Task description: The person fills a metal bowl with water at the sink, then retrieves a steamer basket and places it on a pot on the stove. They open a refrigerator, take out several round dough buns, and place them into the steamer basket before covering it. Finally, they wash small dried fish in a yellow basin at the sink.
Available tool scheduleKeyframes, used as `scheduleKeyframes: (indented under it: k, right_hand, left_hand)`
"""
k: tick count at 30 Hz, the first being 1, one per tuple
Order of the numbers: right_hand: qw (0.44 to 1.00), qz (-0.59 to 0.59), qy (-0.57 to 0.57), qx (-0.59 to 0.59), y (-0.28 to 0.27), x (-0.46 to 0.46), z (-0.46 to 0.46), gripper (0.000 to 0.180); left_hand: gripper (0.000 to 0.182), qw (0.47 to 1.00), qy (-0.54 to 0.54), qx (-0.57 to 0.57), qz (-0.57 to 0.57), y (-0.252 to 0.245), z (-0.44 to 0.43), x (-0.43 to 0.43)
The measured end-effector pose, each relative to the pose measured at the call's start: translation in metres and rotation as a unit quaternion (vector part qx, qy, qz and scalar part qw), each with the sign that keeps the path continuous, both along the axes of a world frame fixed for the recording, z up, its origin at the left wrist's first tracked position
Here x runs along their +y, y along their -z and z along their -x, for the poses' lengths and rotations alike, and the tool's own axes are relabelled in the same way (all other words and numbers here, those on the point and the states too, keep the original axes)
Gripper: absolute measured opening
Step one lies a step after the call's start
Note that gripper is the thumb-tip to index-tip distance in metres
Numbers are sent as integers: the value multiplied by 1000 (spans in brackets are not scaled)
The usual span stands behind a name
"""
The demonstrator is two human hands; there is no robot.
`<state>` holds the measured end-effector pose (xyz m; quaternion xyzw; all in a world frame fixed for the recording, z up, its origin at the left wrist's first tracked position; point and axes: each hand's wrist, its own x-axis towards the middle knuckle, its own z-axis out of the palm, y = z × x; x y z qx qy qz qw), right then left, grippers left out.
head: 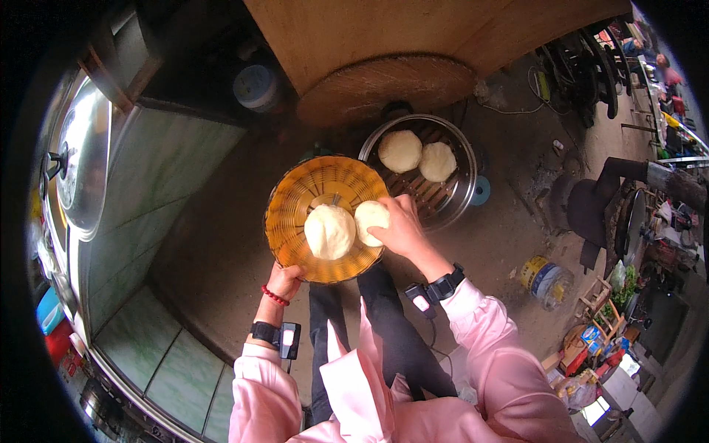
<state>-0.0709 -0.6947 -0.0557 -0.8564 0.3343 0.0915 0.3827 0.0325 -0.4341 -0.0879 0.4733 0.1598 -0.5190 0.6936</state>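
Observation:
My left hand (286, 281) grips the near left rim of a round yellow woven basket (291, 221). A pale round of dough (329, 231) lies in the basket. Beside it, at the basket's right side, my right hand (403, 227) pinches a second dough round (370, 221), its thumb on the near face. Just past my right hand sits a round metal steamer tray (472, 166) with a slotted base. Two dough rounds rest on that tray, a larger one (400, 151) on the left and a smaller one (437, 161) touching or nearly touching it.
A round wooden board (382, 88) leans against a wooden panel (399, 27) ahead. To the left is a tiled counter (149, 160) with a lidded pan (83, 160). A plastic jug (545, 281) stands on the floor at right, near a black stove (587, 213). A white bucket (255, 87) sits in shadow.

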Motion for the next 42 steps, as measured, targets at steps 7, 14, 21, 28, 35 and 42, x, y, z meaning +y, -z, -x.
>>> scheduleKeyframes:
  k: [7,14,21,28,35,42]
  right_hand:
    - [971,-214,46,-91,0,-20,15,61]
    - [965,-122,212,-97,54,-110,73,55]
    - [992,120,29,-38,97,-98,88,59]
    - [972,207,76,-77,50,-73,55,52]
    - [977,-190,76,-68,2,30,-13,63]
    - [945,-327,21,-2,0,66,-24,80]
  left_hand:
    - [58,1000,-5,6,-3,7,0,4]
    - [59,999,-44,2,25,3,-3,3]
    - [57,999,-37,-6,32,7,-3,9]
    - [58,999,-23,22,17,8,-2,11]
    - [61,1000,19,4,20,-3,-1,-1]
    - [65,1000,11,-24,-5,-19,3,2]
